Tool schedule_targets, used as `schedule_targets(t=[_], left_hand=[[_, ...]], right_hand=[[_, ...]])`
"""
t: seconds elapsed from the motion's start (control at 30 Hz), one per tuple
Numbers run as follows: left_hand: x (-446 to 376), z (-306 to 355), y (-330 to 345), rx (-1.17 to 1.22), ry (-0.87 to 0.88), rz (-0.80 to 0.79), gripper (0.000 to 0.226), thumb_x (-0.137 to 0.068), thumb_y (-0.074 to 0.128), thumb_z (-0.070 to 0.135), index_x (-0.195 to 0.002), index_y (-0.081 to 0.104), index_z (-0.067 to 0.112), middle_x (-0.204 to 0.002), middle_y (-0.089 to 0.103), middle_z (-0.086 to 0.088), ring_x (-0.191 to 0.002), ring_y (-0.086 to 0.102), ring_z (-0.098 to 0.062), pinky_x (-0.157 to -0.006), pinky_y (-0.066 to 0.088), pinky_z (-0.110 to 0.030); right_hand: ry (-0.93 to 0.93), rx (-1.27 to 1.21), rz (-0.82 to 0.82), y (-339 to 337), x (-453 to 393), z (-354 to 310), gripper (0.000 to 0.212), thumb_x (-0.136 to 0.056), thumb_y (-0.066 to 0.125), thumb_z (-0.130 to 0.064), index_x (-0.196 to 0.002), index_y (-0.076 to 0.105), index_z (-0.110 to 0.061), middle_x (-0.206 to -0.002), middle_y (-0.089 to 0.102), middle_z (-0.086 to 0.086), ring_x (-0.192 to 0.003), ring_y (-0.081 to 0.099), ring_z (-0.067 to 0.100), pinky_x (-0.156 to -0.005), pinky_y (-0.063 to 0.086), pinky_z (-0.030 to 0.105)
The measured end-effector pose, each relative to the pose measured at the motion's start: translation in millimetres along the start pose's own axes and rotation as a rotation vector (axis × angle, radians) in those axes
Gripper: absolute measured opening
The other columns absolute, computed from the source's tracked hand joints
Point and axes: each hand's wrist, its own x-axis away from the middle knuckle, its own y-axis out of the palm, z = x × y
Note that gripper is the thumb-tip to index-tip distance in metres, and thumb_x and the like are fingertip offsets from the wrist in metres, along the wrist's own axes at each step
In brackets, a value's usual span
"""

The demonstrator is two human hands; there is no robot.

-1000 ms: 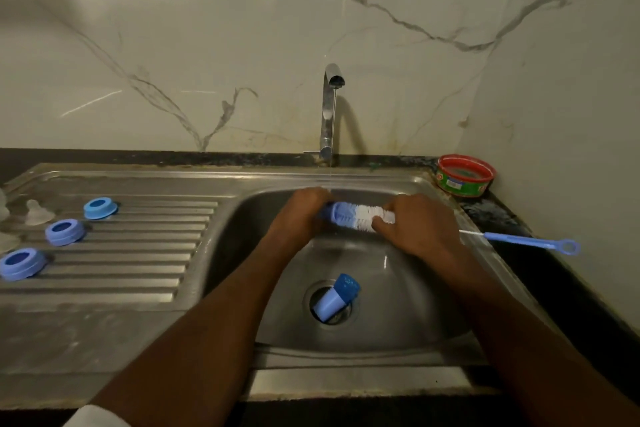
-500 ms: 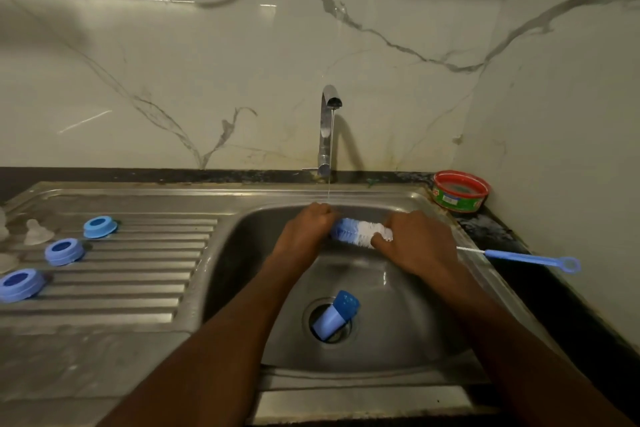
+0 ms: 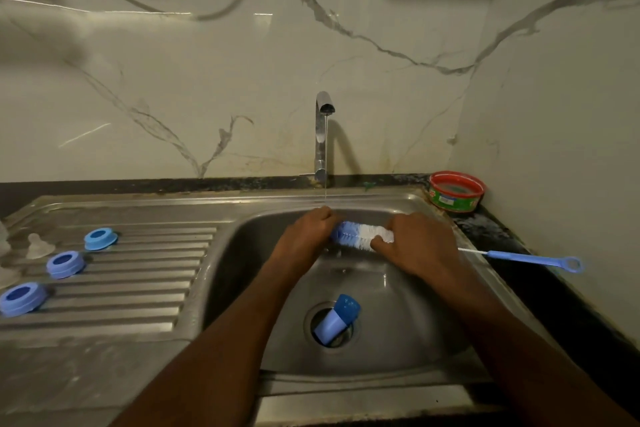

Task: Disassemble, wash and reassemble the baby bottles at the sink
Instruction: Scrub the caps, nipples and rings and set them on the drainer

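Over the sink basin (image 3: pixel 408 329) both hands hold a bottle brush. Its blue and white bristle head (image 3: pixel 358 236) shows between them. My left hand (image 3: pixel 304 239) is curled round the blue tip, under a thin stream from the tap (image 3: pixel 322 135). My right hand (image 3: pixel 415 246) grips the base of the bristles; the blue handle (image 3: pixel 530 259) sticks out to the right over the counter. A blue bottle cap (image 3: pixel 337 317) lies tilted on the drain. On the drainboard stand three blue collar rings (image 3: pixel 100 238) (image 3: pixel 65 264) (image 3: pixel 21 298) beside a clear teat (image 3: pixel 38 246).
A red and green round tub (image 3: pixel 455 191) stands at the back right corner by the marble wall. The ribbed steel drainboard (image 3: pixel 138 288) stretches left of the basin. More clear parts show at the far left edge, cut off by the frame.
A thin stream of water now shows from the tap, absent one second ago. Both hands stay on the brush; the view has tilted up a little.
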Motion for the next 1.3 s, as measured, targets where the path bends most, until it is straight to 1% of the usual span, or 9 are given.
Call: schedule_targets(t=[0.1, 0.27, 0.4, 0.63, 0.83, 0.9, 1.07, 1.2, 1.3], left_hand=[[0, -10, 1, 0.053, -0.106, 0.133, 0.035, -0.097, 0.058, 0.003, -0.128, 0.062, 0.019, -0.126, 0.059, -0.004, -0.112, 0.058, -0.024, -0.09, 0.048, -0.032], [-7, 6, 1, 0.139, -0.118, -0.145, 0.034, -0.104, 0.051, 0.025, -0.133, 0.059, 0.01, -0.137, 0.057, -0.012, -0.117, 0.055, -0.028, -0.078, 0.044, -0.008], [-8, -10, 2, -0.136, -0.327, -0.211, 0.038, -0.098, 0.064, 0.025, -0.134, 0.058, 0.014, -0.136, 0.056, -0.01, -0.119, 0.057, -0.024, -0.108, 0.045, -0.036], [1, -14, 5, -0.413, -0.275, -0.245, 0.028, -0.095, 0.064, 0.023, -0.123, 0.064, 0.024, -0.129, 0.06, -0.004, -0.126, 0.052, -0.024, -0.113, 0.037, -0.047], [4, -8, 9, -0.506, -0.214, -0.227, 0.029, -0.096, 0.061, 0.025, -0.124, 0.063, 0.021, -0.13, 0.056, -0.005, -0.129, 0.045, -0.027, -0.111, 0.035, -0.043], [4, -9, 13, -0.416, -0.217, -0.219, 0.028, -0.096, 0.062, 0.03, -0.123, 0.064, 0.024, -0.125, 0.058, -0.003, -0.126, 0.047, -0.025, -0.108, 0.039, -0.041], [1, -17, 25, 0.166, -0.339, -0.055, 0.038, -0.086, 0.079, 0.024, -0.119, 0.063, 0.015, -0.113, 0.065, -0.001, -0.1, 0.061, -0.011, -0.085, 0.048, -0.022], [-4, -12, 24, 0.228, -0.371, 0.056, 0.049, -0.083, 0.082, 0.023, -0.125, 0.059, 0.013, -0.115, 0.062, 0.0, -0.105, 0.059, -0.011, -0.084, 0.043, -0.019], [-5, -12, 18, 0.223, -0.389, 0.046, 0.031, -0.091, 0.074, 0.024, -0.116, 0.062, 0.01, -0.104, 0.062, 0.001, -0.095, 0.06, -0.01, -0.086, 0.049, -0.024]], right_hand=[[0.02, -0.055, 0.009, 4, -1, 0, 0.048, -0.091, 0.052, -0.064, -0.113, 0.069, -0.024, -0.097, 0.069, 0.0, -0.087, 0.063, 0.017, -0.08, 0.054, 0.036], [-0.003, 0.01, -0.016, 2, -2, 2, 0.044, -0.093, 0.054, -0.06, -0.117, 0.067, -0.026, -0.104, 0.068, 0.001, -0.09, 0.061, 0.016, -0.075, 0.046, 0.032], [0.07, 0.11, -0.001, -2, -2, 10, 0.045, -0.092, 0.055, -0.06, -0.117, 0.066, -0.025, -0.105, 0.068, 0.001, -0.091, 0.062, 0.017, -0.077, 0.048, 0.034], [0.111, 0.114, -0.039, 3, 1, 14, 0.046, -0.09, 0.056, -0.062, -0.116, 0.064, -0.025, -0.104, 0.066, 0.0, -0.091, 0.06, 0.017, -0.078, 0.048, 0.034], [0.111, 0.091, -0.034, 4, 3, 10, 0.043, -0.089, 0.057, -0.06, -0.113, 0.064, -0.026, -0.104, 0.067, -0.001, -0.091, 0.061, 0.017, -0.075, 0.046, 0.033], [0.105, 0.078, -0.049, 3, 4, 10, 0.042, -0.09, 0.057, -0.059, -0.115, 0.062, -0.026, -0.108, 0.066, -0.002, -0.096, 0.061, 0.016, -0.074, 0.042, 0.032], [0.101, 0.055, -0.052, 5, 5, 6, 0.045, -0.092, 0.054, -0.059, -0.118, 0.061, -0.023, -0.115, 0.065, 0.001, -0.101, 0.063, 0.019, -0.077, 0.044, 0.032], [0.105, 0.054, -0.037, 6, 3, 7, 0.044, -0.092, 0.052, -0.06, -0.117, 0.062, -0.024, -0.114, 0.066, 0.001, -0.101, 0.063, 0.019, -0.077, 0.045, 0.032], [0.113, 0.041, -0.005, 8, 0, 6, 0.043, -0.093, 0.051, -0.061, -0.114, 0.064, -0.026, -0.108, 0.067, -0.001, -0.096, 0.064, 0.018, -0.074, 0.045, 0.032]])
